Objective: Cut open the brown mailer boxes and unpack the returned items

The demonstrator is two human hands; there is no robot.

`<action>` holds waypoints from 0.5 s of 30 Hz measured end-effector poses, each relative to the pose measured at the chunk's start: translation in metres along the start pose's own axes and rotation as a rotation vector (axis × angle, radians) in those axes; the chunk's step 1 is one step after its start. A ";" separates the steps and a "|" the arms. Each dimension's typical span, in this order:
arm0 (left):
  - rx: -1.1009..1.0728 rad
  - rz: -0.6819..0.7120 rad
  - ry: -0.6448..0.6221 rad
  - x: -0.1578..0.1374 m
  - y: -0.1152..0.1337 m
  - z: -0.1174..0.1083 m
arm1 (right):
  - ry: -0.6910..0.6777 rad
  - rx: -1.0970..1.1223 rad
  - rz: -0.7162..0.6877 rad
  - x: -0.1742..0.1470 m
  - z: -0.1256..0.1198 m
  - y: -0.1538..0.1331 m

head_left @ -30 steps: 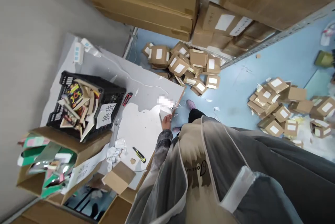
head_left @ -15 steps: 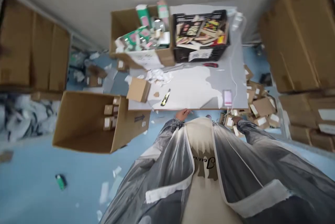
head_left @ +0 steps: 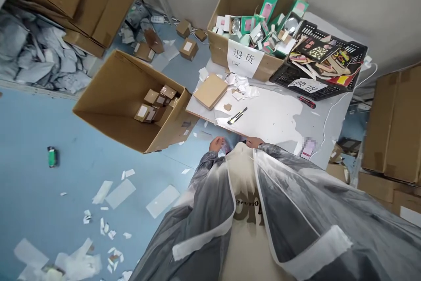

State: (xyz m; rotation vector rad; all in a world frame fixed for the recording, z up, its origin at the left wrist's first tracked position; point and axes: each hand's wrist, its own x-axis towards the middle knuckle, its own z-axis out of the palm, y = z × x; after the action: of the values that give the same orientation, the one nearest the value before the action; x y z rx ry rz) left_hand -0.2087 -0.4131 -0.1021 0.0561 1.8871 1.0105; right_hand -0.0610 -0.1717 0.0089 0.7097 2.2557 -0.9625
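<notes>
Low in front of my body, beside the table's near edge, my left hand [head_left: 216, 144] is closed with its fingers curled. A small purplish patch shows beside its fingers; whether it is held is unclear. My right hand [head_left: 254, 142] is also closed, at the table edge close to my shirt, and what its fingers hold, if anything, is hidden. On the white table [head_left: 272, 119], a yellow-and-black utility knife [head_left: 237, 115] lies nearest the hands. Behind it are a closed brown carton [head_left: 211, 91] and crumpled white paper [head_left: 241, 84].
An open carton of green-and-white packages [head_left: 245, 59] and a black crate [head_left: 315, 88] stand at the table's back. A red-and-black cutter [head_left: 306, 102] and a phone [head_left: 308, 148] lie right. Left is a large open carton [head_left: 108, 97] with small boxes. Paper scraps [head_left: 121, 193] litter the floor.
The view has swung left, showing more floor on that side. My right hand has moved in from the far right, over the boxes, to near my left hand.
</notes>
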 end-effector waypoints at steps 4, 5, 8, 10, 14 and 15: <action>-0.006 -0.050 0.037 -0.003 -0.006 -0.004 | -0.144 -0.042 0.001 0.033 0.011 0.029; -0.004 -0.047 0.049 -0.005 -0.005 -0.006 | -0.146 -0.044 -0.002 0.040 0.011 0.034; 0.020 -0.015 0.092 -0.013 0.002 -0.017 | -0.143 -0.036 0.002 0.055 0.004 0.049; 0.053 0.010 0.127 -0.011 0.012 -0.029 | -0.140 -0.018 0.010 0.064 -0.002 0.058; 0.153 0.099 0.230 0.022 0.049 -0.055 | -0.113 0.041 0.024 0.078 -0.012 0.082; 0.214 0.146 0.272 0.036 0.062 -0.061 | -0.102 0.058 0.026 0.081 -0.014 0.087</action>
State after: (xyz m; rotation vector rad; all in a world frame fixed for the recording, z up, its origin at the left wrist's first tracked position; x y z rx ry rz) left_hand -0.2971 -0.3947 -0.0752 0.1929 2.2629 0.9464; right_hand -0.0632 -0.0891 -0.0779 0.6976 2.1332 -1.0313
